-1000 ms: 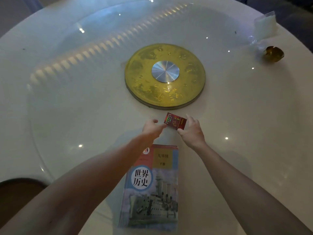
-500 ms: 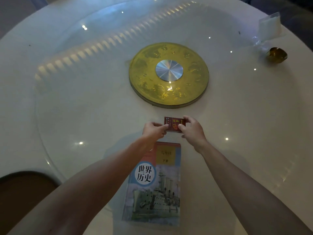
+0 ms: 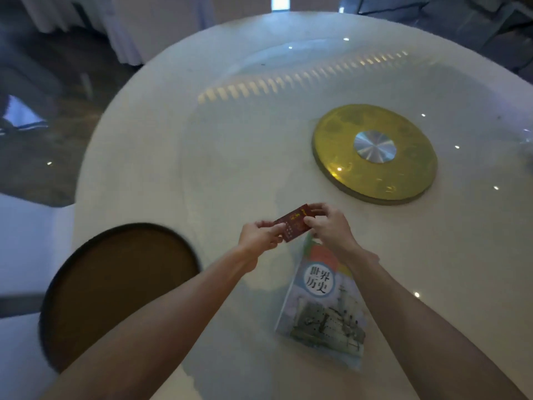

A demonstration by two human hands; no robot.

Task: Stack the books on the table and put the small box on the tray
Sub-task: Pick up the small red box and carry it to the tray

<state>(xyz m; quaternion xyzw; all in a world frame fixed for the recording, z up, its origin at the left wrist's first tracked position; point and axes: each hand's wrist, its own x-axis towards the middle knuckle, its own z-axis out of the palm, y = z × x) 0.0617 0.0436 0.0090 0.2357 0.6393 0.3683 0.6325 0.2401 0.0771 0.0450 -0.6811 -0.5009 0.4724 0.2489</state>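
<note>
We pinch the small box (image 3: 291, 223) between left hand (image 3: 259, 236) and right hand (image 3: 328, 226), light and stiff we reckon, ends gripped, tray (image 3: 115, 284) close by.

Both bare forearms reach forward and converge. The left hand (image 3: 261, 237) pinches the small box (image 3: 292, 223) at its near-left end, while the right hand (image 3: 328, 226) grips the opposite end, fingers (image 3: 313, 220) curled over it, wrist slightly bent
</note>
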